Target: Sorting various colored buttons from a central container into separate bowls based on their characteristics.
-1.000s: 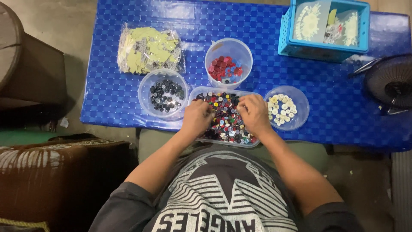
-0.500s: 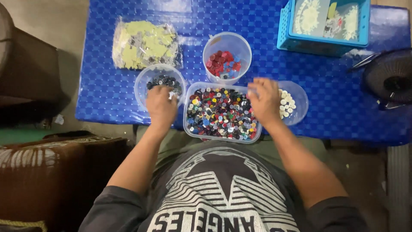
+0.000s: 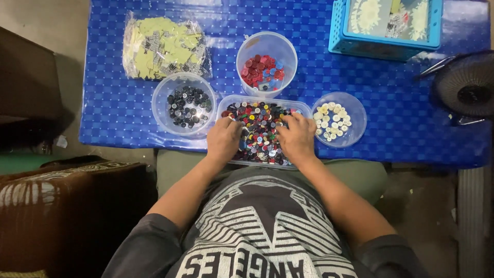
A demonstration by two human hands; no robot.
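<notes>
Both hands, left hand (image 3: 224, 139) and right hand (image 3: 297, 138), curled into mixed buttons (image 3: 259, 128); whether pinching any, cannot tell; best picking singly, dark bowl (image 3: 184, 105) at nine o'clock

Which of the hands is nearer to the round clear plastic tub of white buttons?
Right. The right hand rests in the tray of mixed buttons, just beside the round clear plastic tub of white buttons; the left hand lies at the tray's far side.
</notes>
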